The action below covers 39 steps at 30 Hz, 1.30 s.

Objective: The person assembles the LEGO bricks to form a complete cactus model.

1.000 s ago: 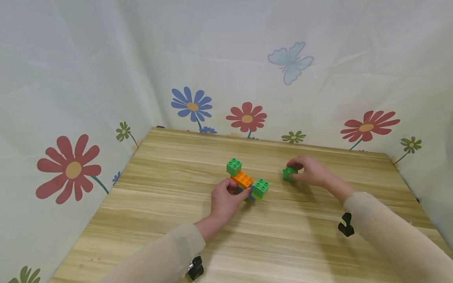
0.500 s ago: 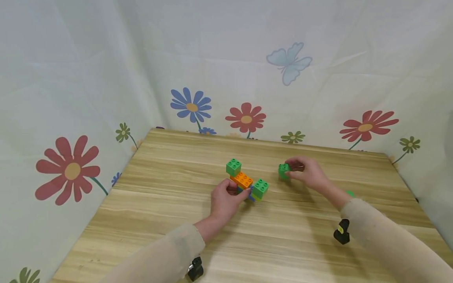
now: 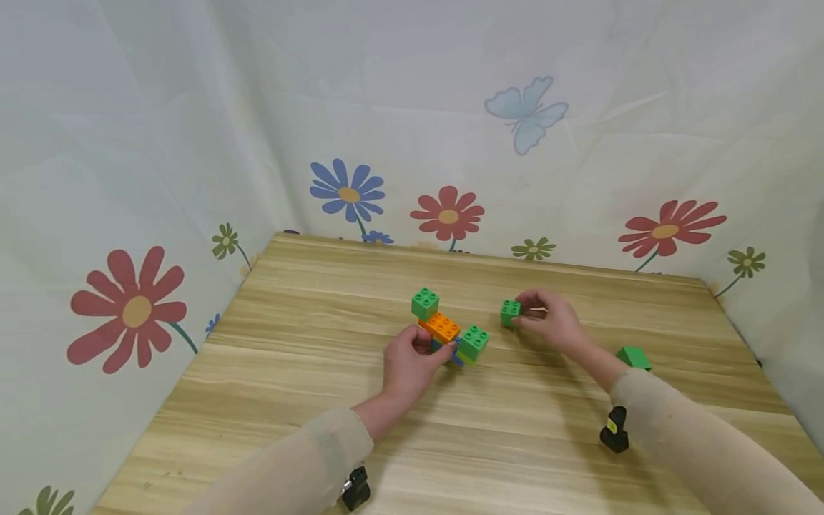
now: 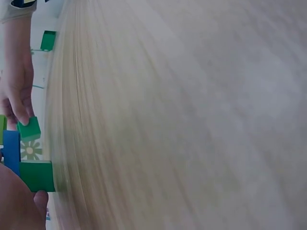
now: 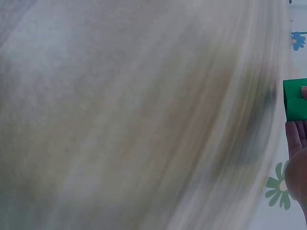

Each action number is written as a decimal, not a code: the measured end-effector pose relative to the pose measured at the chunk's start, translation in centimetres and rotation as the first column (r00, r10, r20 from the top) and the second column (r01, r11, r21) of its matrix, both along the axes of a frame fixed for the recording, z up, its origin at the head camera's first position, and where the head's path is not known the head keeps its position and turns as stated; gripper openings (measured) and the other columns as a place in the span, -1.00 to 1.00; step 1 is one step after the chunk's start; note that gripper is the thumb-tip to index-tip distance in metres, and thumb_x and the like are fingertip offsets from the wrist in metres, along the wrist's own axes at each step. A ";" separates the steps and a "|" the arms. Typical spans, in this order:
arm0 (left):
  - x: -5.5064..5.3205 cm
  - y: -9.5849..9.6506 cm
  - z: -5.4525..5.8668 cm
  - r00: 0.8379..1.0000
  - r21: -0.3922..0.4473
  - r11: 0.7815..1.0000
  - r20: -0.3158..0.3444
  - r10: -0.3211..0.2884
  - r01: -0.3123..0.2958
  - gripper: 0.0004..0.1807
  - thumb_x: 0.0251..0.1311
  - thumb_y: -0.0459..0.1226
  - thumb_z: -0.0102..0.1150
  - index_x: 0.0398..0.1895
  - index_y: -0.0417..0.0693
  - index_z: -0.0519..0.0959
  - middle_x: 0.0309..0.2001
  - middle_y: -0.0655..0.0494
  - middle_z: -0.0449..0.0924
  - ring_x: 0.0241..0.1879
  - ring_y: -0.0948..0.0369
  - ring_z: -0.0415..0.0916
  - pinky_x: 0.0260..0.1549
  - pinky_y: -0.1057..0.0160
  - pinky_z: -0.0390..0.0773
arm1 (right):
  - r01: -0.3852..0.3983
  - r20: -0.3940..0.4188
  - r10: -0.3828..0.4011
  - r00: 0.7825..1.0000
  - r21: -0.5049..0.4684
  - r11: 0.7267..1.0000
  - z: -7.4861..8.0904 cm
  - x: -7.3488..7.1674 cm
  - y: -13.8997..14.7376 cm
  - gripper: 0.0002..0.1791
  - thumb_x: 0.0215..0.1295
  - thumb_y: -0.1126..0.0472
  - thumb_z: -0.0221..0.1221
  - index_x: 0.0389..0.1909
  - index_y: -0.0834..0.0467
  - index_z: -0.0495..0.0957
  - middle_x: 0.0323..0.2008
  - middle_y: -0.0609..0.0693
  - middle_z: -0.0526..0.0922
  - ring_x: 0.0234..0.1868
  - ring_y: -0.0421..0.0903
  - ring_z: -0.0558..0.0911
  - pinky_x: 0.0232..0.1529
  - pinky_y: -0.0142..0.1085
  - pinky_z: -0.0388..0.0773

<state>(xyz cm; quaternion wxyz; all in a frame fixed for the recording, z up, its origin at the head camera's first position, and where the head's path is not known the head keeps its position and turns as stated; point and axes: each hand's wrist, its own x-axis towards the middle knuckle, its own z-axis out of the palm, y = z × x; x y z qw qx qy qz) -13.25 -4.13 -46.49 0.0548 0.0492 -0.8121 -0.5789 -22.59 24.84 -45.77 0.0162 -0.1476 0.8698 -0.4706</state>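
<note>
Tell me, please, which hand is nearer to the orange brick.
The left hand grips the brick build at the near side of the orange brick; the right hand is farther off to its right, pinching a separate green brick.

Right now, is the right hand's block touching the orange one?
Apart: the head view shows tabletop between the green block in the right hand and the orange block.

Soft, even light washes the head view, a diffuse shadow falling across the wooden table (image 3: pixel 322 307) beneath the right sleeve (image 3: pixel 695 429); both wrist views run dimmer and hazier, the wooden table blurred and its edge bowed by distortion.
</note>
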 end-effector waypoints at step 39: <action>-0.1 -0.1 -0.1 1.000 -0.004 1.000 -0.007 -0.011 0.011 -0.61 0.15 -0.14 0.64 -0.20 -0.15 0.61 -0.17 0.04 0.70 -0.16 0.16 0.67 -0.04 0.12 0.76 | 0.014 -0.031 -0.013 0.999 0.029 0.999 -1.1 0.7 -0.8 -0.53 0.34 0.31 0.46 0.20 0.37 0.58 0.12 0.29 0.66 0.16 0.20 0.67 0.25 -0.08 0.67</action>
